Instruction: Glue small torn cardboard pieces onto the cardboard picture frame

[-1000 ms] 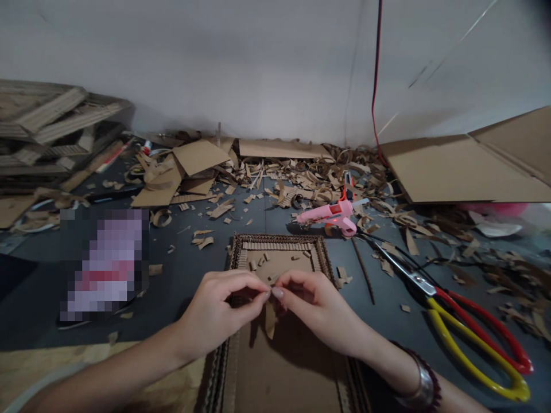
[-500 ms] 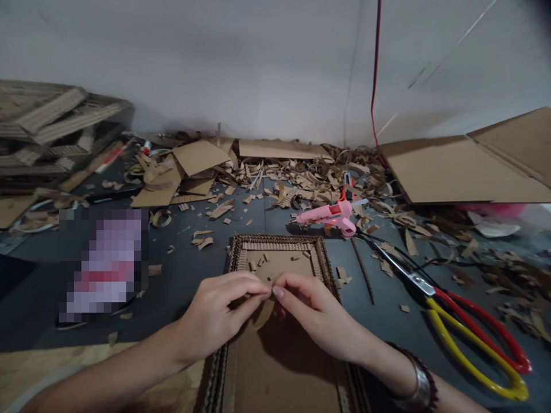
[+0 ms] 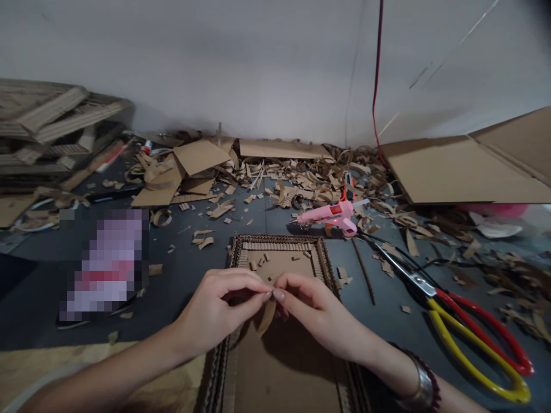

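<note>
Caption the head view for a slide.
Left hand and right hand hold a thin brown cardboard strip above a rectangular, rimmed brown cardboard panel.

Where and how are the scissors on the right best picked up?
Probably by the red handle and yellow handle, reached from above on the person's right side: both open loops lie toward the person, while the metal blades point away toward the pink glue gun.

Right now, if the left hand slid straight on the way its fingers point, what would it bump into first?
The left hand would likely meet the right hand first: the two nearly touch, it seems, though depth is unclear.
</note>
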`<action>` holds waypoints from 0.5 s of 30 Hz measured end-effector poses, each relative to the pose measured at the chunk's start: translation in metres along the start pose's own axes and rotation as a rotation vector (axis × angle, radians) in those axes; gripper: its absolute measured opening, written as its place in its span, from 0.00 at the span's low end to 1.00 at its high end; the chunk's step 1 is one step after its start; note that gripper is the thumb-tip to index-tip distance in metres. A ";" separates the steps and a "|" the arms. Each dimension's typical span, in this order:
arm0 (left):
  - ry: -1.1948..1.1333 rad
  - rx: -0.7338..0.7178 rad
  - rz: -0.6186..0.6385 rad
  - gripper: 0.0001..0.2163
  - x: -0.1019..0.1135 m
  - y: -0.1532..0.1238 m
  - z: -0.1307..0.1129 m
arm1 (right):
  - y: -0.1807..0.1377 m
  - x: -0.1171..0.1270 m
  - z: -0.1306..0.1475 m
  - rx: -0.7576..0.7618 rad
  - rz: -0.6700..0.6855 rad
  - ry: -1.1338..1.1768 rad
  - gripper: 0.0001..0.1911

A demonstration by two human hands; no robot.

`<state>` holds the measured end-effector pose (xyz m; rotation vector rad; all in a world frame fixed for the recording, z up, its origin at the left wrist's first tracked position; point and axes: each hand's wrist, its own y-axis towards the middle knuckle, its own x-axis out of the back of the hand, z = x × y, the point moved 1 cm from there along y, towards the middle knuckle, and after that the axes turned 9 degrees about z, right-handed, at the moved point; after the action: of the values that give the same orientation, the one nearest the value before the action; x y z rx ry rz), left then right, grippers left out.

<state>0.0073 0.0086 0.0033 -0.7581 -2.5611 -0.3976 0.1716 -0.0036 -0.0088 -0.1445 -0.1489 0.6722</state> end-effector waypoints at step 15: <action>-0.375 0.269 0.042 0.04 -0.001 0.002 0.003 | -0.001 0.000 0.002 -0.026 0.041 0.128 0.12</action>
<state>0.0084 0.0108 0.0003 -0.8468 -2.8549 0.1167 0.1718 -0.0038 -0.0067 -0.2158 -0.0316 0.6998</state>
